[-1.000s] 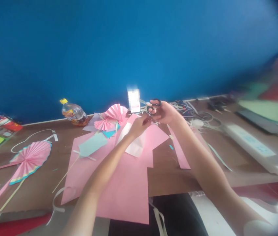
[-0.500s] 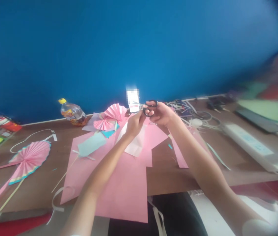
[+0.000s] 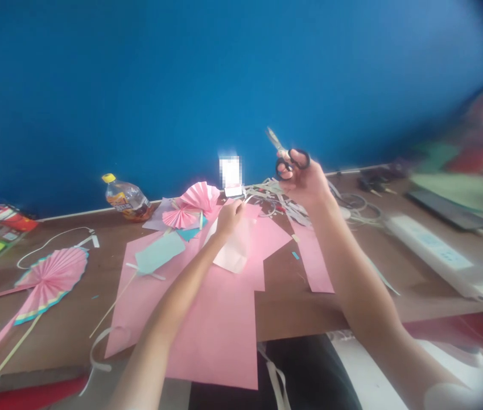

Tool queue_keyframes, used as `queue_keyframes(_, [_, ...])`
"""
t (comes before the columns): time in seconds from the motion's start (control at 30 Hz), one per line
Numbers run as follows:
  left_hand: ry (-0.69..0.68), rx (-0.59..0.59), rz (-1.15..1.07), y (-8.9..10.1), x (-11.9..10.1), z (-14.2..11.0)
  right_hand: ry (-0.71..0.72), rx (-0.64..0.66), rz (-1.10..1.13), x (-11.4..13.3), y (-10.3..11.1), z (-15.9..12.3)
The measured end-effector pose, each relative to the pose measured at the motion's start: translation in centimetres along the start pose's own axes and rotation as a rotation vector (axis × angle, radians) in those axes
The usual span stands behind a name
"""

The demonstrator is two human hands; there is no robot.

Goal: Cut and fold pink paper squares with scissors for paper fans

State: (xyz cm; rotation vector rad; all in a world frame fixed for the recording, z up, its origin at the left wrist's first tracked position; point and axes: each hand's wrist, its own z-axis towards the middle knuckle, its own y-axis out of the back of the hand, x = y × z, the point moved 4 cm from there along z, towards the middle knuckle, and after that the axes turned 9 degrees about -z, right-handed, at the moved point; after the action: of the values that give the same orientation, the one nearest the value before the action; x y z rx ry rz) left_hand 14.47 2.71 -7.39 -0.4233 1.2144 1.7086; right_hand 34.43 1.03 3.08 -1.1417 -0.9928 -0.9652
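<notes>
Blue painted wall (image 3: 224,85) fills the upper part of the view, and below it a long brown wooden table (image 3: 284,313) carries most of the work. On this table lies a large pink paper sheet (image 3: 211,336) with cut corners, and on it are a pale blue paper piece (image 3: 160,252) and a white paper piece (image 3: 235,247). Left of the sheet lies a big pleated paper fan (image 3: 49,279) with a coloured edge, and further back is a smaller pink paper fan (image 3: 179,217). At the right side is a white power strip (image 3: 433,253), and near the wall stands a bright pixelated object (image 3: 230,173) that I cannot identify. The only clear container is a plastic bottle (image 3: 128,197) with yellow cap, tilted by the wall, and it seems to hold an orange liquid. The right hand (image 3: 305,182) is closed around black-handled scissors (image 3: 288,156), with fingers in the loops, lifted above the table, and the blades, which look nearly closed, point up and away from the body, a safe way to hold them. The left hand (image 3: 229,218) rests at the top of the white paper piece, but I cannot tell if it pinches the paper.
</notes>
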Motion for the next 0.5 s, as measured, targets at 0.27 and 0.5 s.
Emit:
queue_keyframes(0.27, [-0.009,0.164,-0.117,-3.4,-0.9,0.9,0.006,-0.012,0.032,0.1,0.6,0.2])
queue_keyframes(0.5, [-0.097,0.360,-0.064,-4.6,-2.8,3.4,-0.036,0.075,0.286,-0.1,1.0,0.5])
